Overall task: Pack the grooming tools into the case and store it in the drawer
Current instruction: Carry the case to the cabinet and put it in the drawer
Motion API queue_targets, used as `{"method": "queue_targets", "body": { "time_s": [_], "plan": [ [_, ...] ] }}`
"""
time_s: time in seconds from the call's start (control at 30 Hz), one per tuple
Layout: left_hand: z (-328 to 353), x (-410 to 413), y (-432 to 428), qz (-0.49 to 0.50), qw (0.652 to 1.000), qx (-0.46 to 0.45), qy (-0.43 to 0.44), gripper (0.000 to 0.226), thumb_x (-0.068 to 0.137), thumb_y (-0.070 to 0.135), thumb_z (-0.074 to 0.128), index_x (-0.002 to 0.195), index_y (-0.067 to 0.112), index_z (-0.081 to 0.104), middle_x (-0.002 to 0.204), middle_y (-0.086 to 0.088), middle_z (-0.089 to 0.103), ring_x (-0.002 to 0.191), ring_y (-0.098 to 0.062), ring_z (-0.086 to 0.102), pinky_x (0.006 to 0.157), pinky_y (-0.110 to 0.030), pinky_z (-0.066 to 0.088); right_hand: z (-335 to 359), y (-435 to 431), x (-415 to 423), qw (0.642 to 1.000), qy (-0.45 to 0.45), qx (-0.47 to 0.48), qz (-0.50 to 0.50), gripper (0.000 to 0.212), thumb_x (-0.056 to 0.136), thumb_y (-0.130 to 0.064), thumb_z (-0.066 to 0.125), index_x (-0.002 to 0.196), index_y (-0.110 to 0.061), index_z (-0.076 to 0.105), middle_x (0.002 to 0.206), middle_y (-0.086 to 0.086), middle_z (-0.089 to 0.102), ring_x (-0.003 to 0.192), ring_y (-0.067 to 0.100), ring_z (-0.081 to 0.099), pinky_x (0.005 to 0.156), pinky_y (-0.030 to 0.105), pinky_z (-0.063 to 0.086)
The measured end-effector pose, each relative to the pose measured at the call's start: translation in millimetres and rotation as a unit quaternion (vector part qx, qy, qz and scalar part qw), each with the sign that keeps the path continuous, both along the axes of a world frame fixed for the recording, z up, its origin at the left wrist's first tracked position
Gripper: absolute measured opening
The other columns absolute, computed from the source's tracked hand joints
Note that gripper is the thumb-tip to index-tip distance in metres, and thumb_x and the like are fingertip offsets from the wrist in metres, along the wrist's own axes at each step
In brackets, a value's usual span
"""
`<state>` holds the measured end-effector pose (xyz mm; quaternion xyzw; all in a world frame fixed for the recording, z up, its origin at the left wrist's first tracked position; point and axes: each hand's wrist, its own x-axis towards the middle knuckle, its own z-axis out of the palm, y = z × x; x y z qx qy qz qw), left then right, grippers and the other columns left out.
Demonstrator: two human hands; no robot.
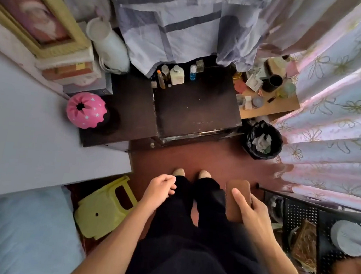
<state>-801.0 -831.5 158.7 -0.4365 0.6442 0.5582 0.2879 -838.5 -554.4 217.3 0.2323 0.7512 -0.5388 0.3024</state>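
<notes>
"Holding what, that right hand (250,210)?"

"A brown case (237,185), flat, with rounded corners. The thumb lies along its upper face and the fingers (253,202) curl round its right edge, so it is clamped between them."

"And where is the case, then?"

"In the air in front of the person's right leg, above the red-brown floor (173,158) and well apart from the dark wooden bench (198,112) ahead. It looks closed, though I cannot make out a seam or clasp."

"The left hand (160,189)?"

"Beside the left leg, its fingers loosely curled towards the palm, gripping nothing."

"What stands on the bench?"

"A cluster of small bottles (175,76) along its back edge, under a hanging checked cloth (184,24). The front edge of the wood is scuffed."

"Around it?"

"To the left, on a lower dark surface, there is a pink dome (86,110) with white stars and a dark hole on top. To the right, on the floor, is a black bin (250,142) lined with a black bag, with crumpled paper inside. Behind the bin a lighter shelf (270,107) is crowded with jars and pots, too small to name."

"Nearer the person?"

"A yellow plastic stool (104,208) is on the floor by the left arm, next to the blue bed (17,221). A flowered curtain (339,106) hangs down the right side, and a black mesh rack (303,213) stands below it."
</notes>
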Motion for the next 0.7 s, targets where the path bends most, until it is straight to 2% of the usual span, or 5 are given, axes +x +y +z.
{"method": "queue_targets", "body": {
  "time_s": [0.17, 0.37, 0.47, 0.6, 0.7],
  "plan": [
    [-51, -10, 32, 0.076, 0.995, 0.044, -0.038, 0.016, 0.103, 0.035, 0.057, 0.108, 0.028, 0.070, 0.099, 0.002, 0.078, 0.082, -0.009, 0.073, 0.068, -0.021, 0.053, -63, -7, -35, 0.999, -0.036, -0.002, 0.027, 0.034, 0.096, -0.054, 0.071, 0.091, -0.021, 0.081, 0.086, 0.004, 0.082, 0.076, 0.018, 0.077, 0.062, 0.023, 0.059],
    [-144, -22, 57, 0.196, 0.974, 0.059, -0.092, 0.013, 0.103, 0.031, 0.058, 0.106, 0.028, 0.071, 0.100, -0.001, 0.079, 0.088, -0.014, 0.074, 0.076, -0.027, 0.055, -165, -1, -75, 0.998, -0.061, -0.010, 0.022, 0.047, 0.090, -0.065, 0.071, 0.099, -0.021, 0.081, 0.093, 0.011, 0.082, 0.090, 0.035, 0.079, 0.077, 0.048, 0.062],
    [-203, -30, 60, 0.220, 0.969, 0.053, -0.103, 0.014, 0.104, 0.030, 0.057, 0.107, 0.027, 0.071, 0.100, -0.002, 0.079, 0.089, -0.015, 0.074, 0.074, -0.026, 0.055, -223, 3, -93, 0.998, -0.061, -0.014, 0.023, 0.052, 0.089, -0.071, 0.069, 0.097, -0.021, 0.080, 0.089, 0.008, 0.081, 0.081, 0.024, 0.078, 0.070, 0.035, 0.059],
    [-290, -41, 69, 0.248, 0.961, 0.062, -0.102, 0.016, 0.103, 0.029, 0.058, 0.109, 0.024, 0.072, 0.096, 0.000, 0.080, 0.083, -0.012, 0.075, 0.069, -0.023, 0.053, -311, 2, -110, 0.997, -0.056, -0.037, 0.026, 0.057, 0.087, -0.071, 0.071, 0.092, -0.015, 0.077, 0.080, 0.005, 0.078, 0.073, 0.018, 0.074, 0.065, 0.032, 0.058],
    [-351, -45, 79, 0.268, 0.956, 0.074, -0.095, 0.016, 0.102, 0.028, 0.059, 0.109, 0.025, 0.074, 0.094, 0.002, 0.081, 0.081, -0.009, 0.075, 0.072, -0.024, 0.052, -373, -3, -115, 0.997, -0.031, -0.052, 0.052, 0.050, 0.093, -0.062, 0.070, 0.084, -0.014, 0.074, 0.071, -0.002, 0.073, 0.062, 0.010, 0.070, 0.056, 0.024, 0.055]
  ]
}}
